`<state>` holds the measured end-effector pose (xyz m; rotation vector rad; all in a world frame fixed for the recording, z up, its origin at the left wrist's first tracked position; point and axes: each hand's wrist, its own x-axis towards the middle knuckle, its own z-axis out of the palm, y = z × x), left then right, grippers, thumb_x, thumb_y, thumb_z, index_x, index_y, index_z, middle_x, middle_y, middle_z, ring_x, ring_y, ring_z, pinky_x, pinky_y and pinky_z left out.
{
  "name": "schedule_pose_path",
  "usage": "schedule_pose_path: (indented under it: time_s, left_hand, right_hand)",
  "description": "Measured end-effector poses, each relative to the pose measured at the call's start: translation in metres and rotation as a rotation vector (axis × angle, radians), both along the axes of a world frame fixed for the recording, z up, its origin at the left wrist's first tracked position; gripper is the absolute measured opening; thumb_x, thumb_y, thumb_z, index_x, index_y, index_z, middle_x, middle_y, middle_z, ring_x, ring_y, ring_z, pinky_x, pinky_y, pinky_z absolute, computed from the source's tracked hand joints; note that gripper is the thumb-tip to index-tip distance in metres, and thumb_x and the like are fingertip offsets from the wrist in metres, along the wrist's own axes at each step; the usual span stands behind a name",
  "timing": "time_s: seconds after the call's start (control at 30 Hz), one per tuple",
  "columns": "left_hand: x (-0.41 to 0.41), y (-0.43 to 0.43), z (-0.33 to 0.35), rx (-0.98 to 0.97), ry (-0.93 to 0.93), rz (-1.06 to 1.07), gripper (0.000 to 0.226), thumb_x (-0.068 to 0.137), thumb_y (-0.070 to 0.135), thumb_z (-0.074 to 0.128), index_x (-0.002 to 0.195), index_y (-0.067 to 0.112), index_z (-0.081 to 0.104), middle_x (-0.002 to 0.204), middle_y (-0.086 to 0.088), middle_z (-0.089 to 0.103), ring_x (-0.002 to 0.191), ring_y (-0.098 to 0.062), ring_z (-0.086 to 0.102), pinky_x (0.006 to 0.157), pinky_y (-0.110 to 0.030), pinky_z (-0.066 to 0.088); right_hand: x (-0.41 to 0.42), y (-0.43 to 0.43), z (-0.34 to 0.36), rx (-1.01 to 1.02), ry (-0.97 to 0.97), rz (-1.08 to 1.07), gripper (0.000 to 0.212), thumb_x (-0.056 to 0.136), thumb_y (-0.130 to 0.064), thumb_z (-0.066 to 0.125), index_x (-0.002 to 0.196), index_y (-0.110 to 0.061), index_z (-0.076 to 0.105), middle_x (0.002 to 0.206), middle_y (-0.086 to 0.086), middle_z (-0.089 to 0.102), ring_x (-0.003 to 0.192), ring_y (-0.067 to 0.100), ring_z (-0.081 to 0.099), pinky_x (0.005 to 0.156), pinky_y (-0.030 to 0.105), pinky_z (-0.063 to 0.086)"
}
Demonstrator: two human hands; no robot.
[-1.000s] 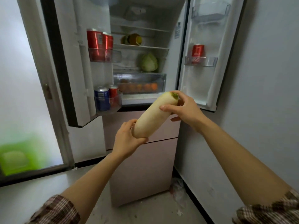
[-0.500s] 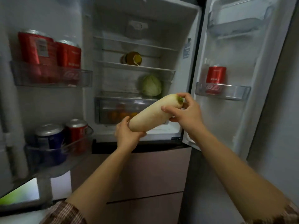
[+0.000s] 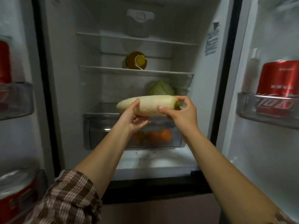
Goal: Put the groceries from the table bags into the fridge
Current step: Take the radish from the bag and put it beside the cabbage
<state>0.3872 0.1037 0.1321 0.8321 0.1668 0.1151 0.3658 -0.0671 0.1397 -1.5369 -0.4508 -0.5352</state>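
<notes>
Item in hand: one white radish [image 3: 145, 105], lying level with its green stem end to the right. I hold it in front of the open fridge [image 3: 64, 62], just above the clear crisper drawer [image 3: 100, 126].
- My left hand [image 3: 132, 120] cups it from beneath near the middle, thumb up over the front.
- My right hand [image 3: 181, 113] grips the stem end, thumb in front, fingers curled over the top.
- Behind the radish, on the shelf over the drawer: one green cabbage [image 3: 161, 88].
- In the drawer: oranges [image 3: 160, 135].
- Shelf above: one bottle [image 3: 135, 61] on its side, yellow cap toward me.
- Right door bin [image 3: 258, 109]: one red can [image 3: 279, 78].
- Left door: more red cans [image 3: 4, 62], blurred.
- Left arm: plaid sleeve [image 3: 68, 199].
</notes>
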Motion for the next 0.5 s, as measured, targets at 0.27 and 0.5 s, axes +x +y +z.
schedule_pose_path:
  time_s: [0.27,0.5]
  left_hand:
    - [0.128,0.053,0.023,0.291,0.008,0.090,0.053,0.080,0.033,0.073,0.124,0.012,0.052,0.099,-0.011,0.056,0.101,-0.028,0.058,0.075,-0.042,0.055]
    - [0.216,0.071,0.028,0.585,0.146,0.070,0.051,0.081,0.044,0.068,0.117,0.010,0.057,0.098,-0.012,0.064,0.077,-0.023,0.061,0.057,-0.035,0.050]
  right_hand:
    - [0.136,0.055,-0.011,-0.151,0.099,-0.096,0.048,0.053,-0.031,0.093,0.077,-0.022,0.053,0.077,-0.005,0.061,0.073,0.015,0.059,0.065,0.034,0.051]
    - [0.193,0.083,-0.013,-0.450,0.167,-0.204,0.055,0.054,-0.057,0.084,0.070,-0.021,0.046,0.074,-0.003,0.057,0.070,0.018,0.053,0.050,0.029,0.032]
